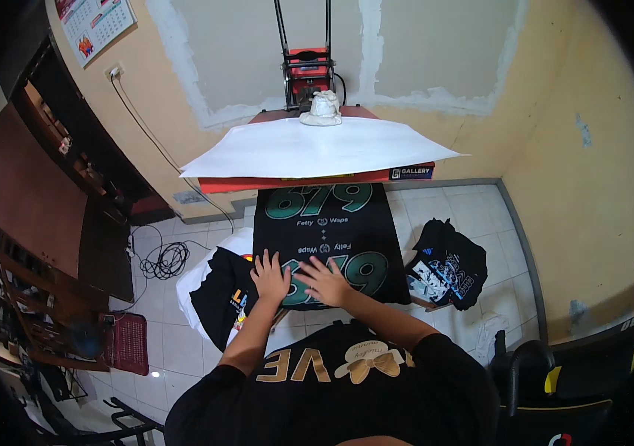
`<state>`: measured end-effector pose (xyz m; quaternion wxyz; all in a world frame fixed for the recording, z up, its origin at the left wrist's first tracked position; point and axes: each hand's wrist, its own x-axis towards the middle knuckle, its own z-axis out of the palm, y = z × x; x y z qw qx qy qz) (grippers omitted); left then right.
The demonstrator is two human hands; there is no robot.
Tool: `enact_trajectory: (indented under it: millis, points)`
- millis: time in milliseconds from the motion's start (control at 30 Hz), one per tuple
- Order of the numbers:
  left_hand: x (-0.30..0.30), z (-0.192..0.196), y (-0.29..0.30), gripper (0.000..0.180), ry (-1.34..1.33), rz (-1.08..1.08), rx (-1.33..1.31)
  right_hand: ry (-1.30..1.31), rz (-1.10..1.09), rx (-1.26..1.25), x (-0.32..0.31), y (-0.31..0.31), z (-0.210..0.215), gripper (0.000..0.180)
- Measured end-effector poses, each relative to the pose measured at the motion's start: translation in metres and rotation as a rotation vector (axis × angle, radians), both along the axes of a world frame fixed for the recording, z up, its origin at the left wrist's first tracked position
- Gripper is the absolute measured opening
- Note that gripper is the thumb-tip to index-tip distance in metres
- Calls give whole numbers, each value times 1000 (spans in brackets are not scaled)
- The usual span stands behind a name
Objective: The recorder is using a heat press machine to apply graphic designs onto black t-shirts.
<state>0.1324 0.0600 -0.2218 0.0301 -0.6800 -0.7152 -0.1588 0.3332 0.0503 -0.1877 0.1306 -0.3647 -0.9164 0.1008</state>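
A black fabric piece [323, 234] with green printed numerals lies flat before me, its far end under the raised top of a red heat press [317, 183]. My left hand [271, 278] rests on the fabric's near left edge, fingers stretched out. Just right of it, my right hand [324, 283] lies spread on the near green print. Neither hand grips anything. A white sheet [317, 149] covers the press top, with a crumpled white lump [322, 110] sitting on it.
Dark and white garments [220, 293] are piled on the left, and a black printed shirt [451, 264] lies on the right. A coiled black cable [164, 260] and a dark red mat [126, 343] are on the tiled floor. A black chair [562, 394] stands at lower right.
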Motion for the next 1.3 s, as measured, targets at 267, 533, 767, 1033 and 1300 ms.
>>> enact_trajectory:
  millis: [267, 533, 767, 1033, 1300]
  points:
    - [4, 14, 7, 54, -115, -35, -17, 49, -492, 308, 105, 85, -44, 50]
    - [-1, 11, 4, 57, -94, 15, -28, 126, -952, 17, 136, 93, -33, 52]
    - [7, 13, 6, 71, -221, 313, -85, 502, -1227, -247, 156, 99, -58, 57]
    - [-3, 9, 6, 70, -219, 301, -128, 532, -1229, -343, 153, 99, -51, 60]
    - [-1, 8, -3, 69, -173, 287, -148, 530, -1239, -325, 154, 89, -55, 62]
